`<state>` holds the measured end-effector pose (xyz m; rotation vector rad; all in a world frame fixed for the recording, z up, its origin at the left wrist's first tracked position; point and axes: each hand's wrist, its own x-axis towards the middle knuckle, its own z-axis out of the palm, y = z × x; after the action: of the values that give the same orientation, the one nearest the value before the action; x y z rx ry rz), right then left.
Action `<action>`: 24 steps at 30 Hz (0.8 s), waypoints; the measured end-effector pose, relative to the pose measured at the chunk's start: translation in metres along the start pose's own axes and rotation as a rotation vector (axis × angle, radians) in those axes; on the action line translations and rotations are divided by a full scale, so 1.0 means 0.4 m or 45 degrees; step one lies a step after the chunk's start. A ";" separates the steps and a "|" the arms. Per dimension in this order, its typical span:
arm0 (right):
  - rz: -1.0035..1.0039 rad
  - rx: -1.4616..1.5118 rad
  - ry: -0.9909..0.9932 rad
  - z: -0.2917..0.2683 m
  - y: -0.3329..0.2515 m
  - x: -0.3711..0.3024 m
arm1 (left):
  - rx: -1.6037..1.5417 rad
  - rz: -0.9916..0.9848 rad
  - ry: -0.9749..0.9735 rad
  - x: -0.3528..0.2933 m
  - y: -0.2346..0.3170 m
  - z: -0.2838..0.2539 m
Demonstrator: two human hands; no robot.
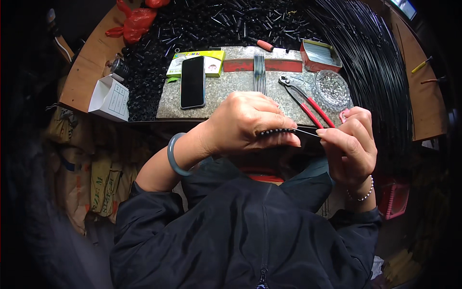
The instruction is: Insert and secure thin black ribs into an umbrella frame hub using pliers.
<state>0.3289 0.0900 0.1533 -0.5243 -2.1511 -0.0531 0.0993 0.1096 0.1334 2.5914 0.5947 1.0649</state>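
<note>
My left hand (252,120) is closed round a row of small black pieces (277,131), whose dark ends line up between thumb and fingers. A thin metal wire (306,132) runs from that row to my right hand (353,144), which pinches its other end between thumb and fingertips. Both hands are raised over the near edge of the grey work board (168,108). Beyond my left hand, several thin rods (260,72) lie side by side across a red strip (284,65). Red-handled pliers (308,105) lie just beyond my right hand.
A phone (192,84) leans on a green-and-white box (214,62). A glass dish (332,90) holds small shiny bits; a red box (321,54) holds thin pins. Black parts (202,29) heap behind, long black rods (370,58) at right. An open white carton (109,98) stands left.
</note>
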 end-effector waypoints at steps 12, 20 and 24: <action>0.040 0.010 -0.026 -0.005 0.000 0.001 | 0.020 0.009 0.016 -0.002 0.000 0.000; -0.015 0.003 -0.061 0.002 -0.007 0.017 | -0.005 0.032 -0.004 0.004 0.004 0.009; -0.123 -0.058 -0.050 0.010 0.003 0.031 | 0.038 0.078 -0.019 0.004 -0.001 0.018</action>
<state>0.3199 0.0965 0.1604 -0.4508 -2.2175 -0.1468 0.1055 0.1102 0.1291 2.6568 0.5349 1.0627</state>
